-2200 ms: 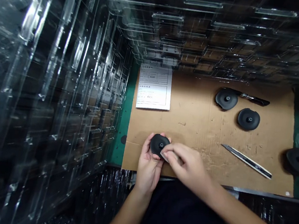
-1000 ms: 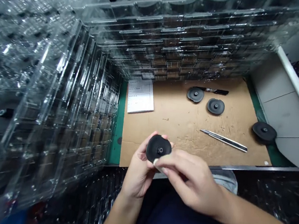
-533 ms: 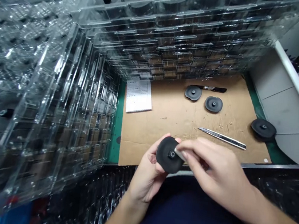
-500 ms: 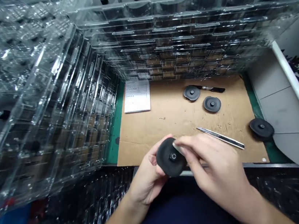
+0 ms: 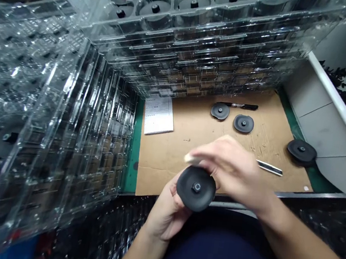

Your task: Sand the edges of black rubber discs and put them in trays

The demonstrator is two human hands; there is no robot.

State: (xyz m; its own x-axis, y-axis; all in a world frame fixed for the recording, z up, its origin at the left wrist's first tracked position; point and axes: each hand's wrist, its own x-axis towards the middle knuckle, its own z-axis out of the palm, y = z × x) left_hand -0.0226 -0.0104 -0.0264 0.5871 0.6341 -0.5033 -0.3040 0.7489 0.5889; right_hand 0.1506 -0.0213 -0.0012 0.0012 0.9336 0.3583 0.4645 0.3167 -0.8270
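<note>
My left hand [image 5: 167,211] grips a black round disc [image 5: 196,188] with a small metal hub at its centre, holding it up in front of my lap. My right hand [image 5: 233,171] hovers over the disc's top edge, fingers pinched together on a small pale piece [image 5: 189,158] that I cannot make out; the hand is a little smeared by motion. On the brown cardboard sheet [image 5: 192,128] beyond lie two more black discs [image 5: 220,110] [image 5: 243,123], and a third disc [image 5: 301,151] sits at its right edge.
Tall stacks of clear plastic trays [image 5: 51,109] wall in the left, and another stack [image 5: 204,36] holding discs stands at the back. A white paper form [image 5: 158,115], a black pen [image 5: 240,106] and a utility knife [image 5: 269,167] lie on the cardboard. A white partition [image 5: 331,112] stands at right.
My left hand has brought the disc lower and nearer, with its face turned more toward me. My right hand has lifted from the disc's face to above its top edge.
</note>
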